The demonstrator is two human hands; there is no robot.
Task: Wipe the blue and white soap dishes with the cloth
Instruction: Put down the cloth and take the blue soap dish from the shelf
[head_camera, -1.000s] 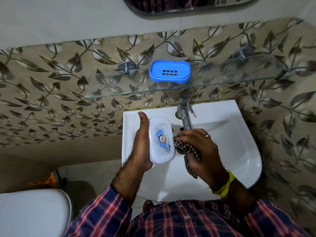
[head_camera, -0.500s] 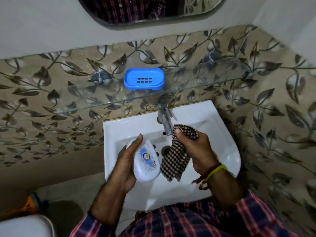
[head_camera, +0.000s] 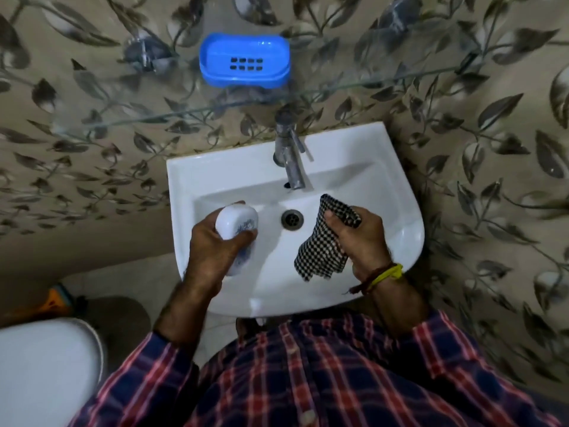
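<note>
My left hand [head_camera: 212,251] grips the white soap dish [head_camera: 236,224], which has a blue printed label, over the left side of the white sink [head_camera: 397,192]. My right hand [head_camera: 358,238] holds the black and white checked cloth [head_camera: 320,251] over the right side of the basin, a hand's width away from the dish. The cloth hangs down from my fingers. The blue soap dish [head_camera: 244,60], with slots in its floor, rests on the glass shelf [head_camera: 385,80] above the tap.
A metal tap [head_camera: 289,155] stands at the back of the sink, and the drain [head_camera: 292,219] lies between my hands. A white toilet lid [head_camera: 40,371] is at lower left. Leaf-patterned tiles cover the wall. An orange object [head_camera: 58,300] lies on the floor.
My hands have moved apart: the cloth, earlier right against the white dish, now hangs to the right of the drain. The view has tilted down toward the sink.
</note>
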